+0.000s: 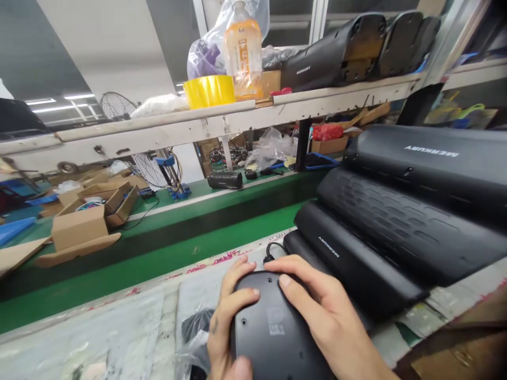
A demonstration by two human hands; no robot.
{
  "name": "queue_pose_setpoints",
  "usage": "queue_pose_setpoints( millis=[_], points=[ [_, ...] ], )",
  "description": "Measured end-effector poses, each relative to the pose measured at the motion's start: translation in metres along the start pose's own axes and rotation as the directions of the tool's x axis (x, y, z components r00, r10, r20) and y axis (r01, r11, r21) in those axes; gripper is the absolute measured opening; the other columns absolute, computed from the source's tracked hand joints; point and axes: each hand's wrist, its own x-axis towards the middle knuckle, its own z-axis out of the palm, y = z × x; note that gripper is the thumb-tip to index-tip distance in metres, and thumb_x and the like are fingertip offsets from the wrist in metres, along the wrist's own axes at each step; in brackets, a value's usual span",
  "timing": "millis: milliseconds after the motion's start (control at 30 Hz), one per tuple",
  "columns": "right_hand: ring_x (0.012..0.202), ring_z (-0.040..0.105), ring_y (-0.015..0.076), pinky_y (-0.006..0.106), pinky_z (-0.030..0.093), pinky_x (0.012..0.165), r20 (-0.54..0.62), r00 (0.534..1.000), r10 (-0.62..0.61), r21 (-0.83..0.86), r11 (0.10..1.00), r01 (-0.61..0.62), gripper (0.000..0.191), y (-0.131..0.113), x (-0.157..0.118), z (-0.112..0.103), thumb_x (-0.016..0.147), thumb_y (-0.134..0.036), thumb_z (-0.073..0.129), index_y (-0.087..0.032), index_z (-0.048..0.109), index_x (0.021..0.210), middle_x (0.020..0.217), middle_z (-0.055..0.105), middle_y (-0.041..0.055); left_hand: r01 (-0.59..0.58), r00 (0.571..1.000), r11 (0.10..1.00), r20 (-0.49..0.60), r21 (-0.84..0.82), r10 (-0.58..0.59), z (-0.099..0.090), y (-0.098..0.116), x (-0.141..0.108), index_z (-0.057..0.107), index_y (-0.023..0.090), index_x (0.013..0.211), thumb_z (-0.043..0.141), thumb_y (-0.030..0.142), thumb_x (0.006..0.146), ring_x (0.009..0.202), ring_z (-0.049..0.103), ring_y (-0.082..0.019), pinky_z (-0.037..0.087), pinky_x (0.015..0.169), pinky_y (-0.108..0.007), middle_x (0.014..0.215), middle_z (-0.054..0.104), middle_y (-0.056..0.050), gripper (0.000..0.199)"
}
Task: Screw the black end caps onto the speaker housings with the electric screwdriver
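Note:
A black rounded housing (pixel 273 332) with screw holes and a small pale label stands over the near worktop, its lower part cut off by the frame. My left hand (pixel 229 316) grips its left side, fingers curled over the top edge. On the right side my right hand (pixel 328 311) holds the same housing, index finger and thumb along its upper edge. A short black cable (pixel 273 252) loops just beyond the fingertips. Close to my left hand lies a clear plastic bag (pixel 194 343) with dark items.
Black MERKURY housings (pixel 356 248) are stacked close on the right. Beyond the worktop (pixel 130 316) runs a green conveyor (pixel 158 264). Cardboard boxes (pixel 79 227) sit at the left. A raised shelf (pixel 158 132) carries yellow tape (pixel 209 92) and a bottle (pixel 243 58).

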Motion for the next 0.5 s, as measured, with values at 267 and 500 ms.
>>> queue_pose_setpoints(
  millis=[267, 500],
  points=[
    [0.097, 0.060, 0.0099, 0.019, 0.045, 0.089, 0.081, 0.997, -0.001, -0.018, 1.000, 0.002, 0.023, -0.005, 0.005, -0.006, 0.095, -0.040, 0.053, -0.027, 0.071, 0.103, 0.101, 0.063, -0.0020, 0.052, 0.997, 0.998, -0.058, -0.047, -0.055, 0.004, -0.008, -0.013, 0.061, 0.032, 0.121, 0.041, 0.057, 0.092, 0.138, 0.045, -0.031, 0.034, 0.116, -0.045, 0.143, 0.052, -0.003, 0.043],
    [0.102, 0.065, 0.0138, 0.017, 0.053, 0.085, 0.017, 0.996, 0.082, 0.104, 0.991, -0.084, 0.041, 0.020, 0.001, -0.011, 0.096, -0.055, 0.050, -0.026, 0.066, 0.119, 0.115, 0.067, 0.0014, 0.103, 0.988, 0.989, -0.126, 0.105, -0.089, 0.005, -0.002, -0.021, 0.054, 0.033, 0.132, 0.039, 0.062, 0.094, 0.142, 0.043, -0.025, 0.032, 0.120, -0.036, 0.151, 0.047, 0.000, 0.050]
  ],
)
